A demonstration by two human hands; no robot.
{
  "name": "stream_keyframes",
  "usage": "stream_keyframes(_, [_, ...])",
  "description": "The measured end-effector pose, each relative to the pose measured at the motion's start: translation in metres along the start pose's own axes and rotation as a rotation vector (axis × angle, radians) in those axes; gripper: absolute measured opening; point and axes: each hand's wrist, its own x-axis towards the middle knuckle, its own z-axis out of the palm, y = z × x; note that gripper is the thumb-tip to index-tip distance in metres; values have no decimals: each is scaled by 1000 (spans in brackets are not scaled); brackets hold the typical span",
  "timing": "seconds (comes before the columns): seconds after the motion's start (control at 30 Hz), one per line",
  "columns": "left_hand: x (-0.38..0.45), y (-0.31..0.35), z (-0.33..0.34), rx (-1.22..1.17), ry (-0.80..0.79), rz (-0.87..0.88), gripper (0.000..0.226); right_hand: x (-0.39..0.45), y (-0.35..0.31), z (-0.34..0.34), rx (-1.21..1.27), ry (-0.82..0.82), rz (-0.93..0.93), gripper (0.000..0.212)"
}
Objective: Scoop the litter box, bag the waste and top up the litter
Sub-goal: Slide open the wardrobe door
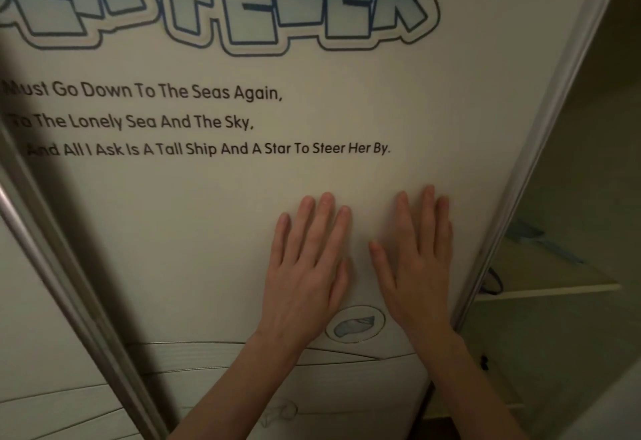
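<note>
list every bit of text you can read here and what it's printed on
All on the white sliding door panel:
"...FEVER", big blue outlined title, left part cut off
"...ust Go Down To The Seas Again,"
"...The Lonely Sea And The Sky,"
"...nd All I Ask Is A Tall Ship And A Star To Steer Her By."

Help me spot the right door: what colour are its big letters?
Pale blue-and-white with dark blue outlines, on the cream sliding door; head view shows them.

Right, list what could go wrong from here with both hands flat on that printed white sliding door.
1. The left hand and right hand press flat on the white sliding door printed with sea verses, gripping nothing; the palms may slip.
2. The right hand sits close to the door's silvery metal edge frame beside the open gap; fingers could get pinched there.
3. The lighting is dim, and no litter box is in view.
</note>
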Motion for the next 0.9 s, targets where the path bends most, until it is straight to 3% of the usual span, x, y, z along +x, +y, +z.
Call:
stream_keyframes(0.3, [2, 10, 4, -9, 6, 14, 64, -5, -1, -9, 124, -48, -140, 72])
stream_keyframes(0.5, [-2, 5, 11, 62, 9, -10, 68, -21, 18, -11, -44, -32, 49, 71])
stream_keyframes(0.9, [-16, -29, 1, 125, -17, -15, 68, -30, -3, -4, -5, -129, -5, 76])
